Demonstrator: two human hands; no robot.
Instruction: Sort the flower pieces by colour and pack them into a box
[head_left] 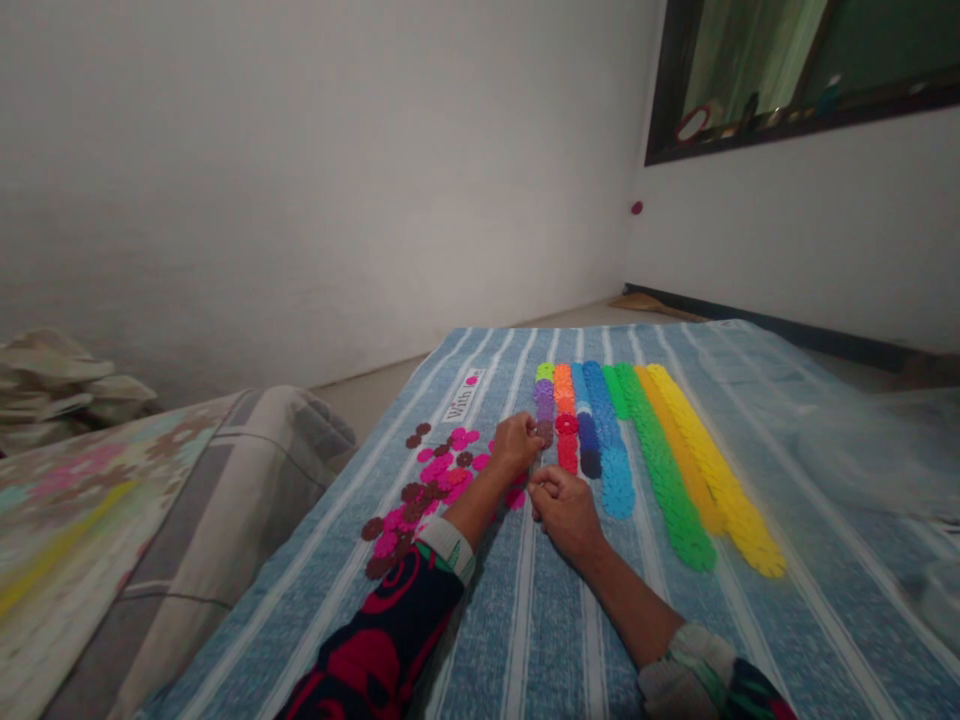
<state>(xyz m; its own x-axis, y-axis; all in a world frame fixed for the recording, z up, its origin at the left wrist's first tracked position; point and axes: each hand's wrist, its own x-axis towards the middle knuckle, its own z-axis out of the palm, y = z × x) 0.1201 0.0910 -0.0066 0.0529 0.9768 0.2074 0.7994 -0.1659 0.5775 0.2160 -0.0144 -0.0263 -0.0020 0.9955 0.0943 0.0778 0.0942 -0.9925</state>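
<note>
Rows of overlapping notched plastic discs lie on a striped blue cloth. My left hand (517, 445) is closed at the near end of a short row of purple discs (544, 395), its fingertips on a brown disc (545, 438). Closer to me, my right hand (568, 508) is closed in a pinch just below that row; whatever is in its fingers is hidden. A loose heap of pink discs (436, 468) and dark brown discs (373, 527) spreads left of my hands, partly covered by my left forearm.
Right of my hands run rows of red discs (568, 455), blue discs (617, 480), green discs (675, 510) and yellow discs (739, 500). A "With love" print (463, 396) lies behind the heap. Clear plastic (877, 450) lies at right. A draped surface (247, 480) stands left.
</note>
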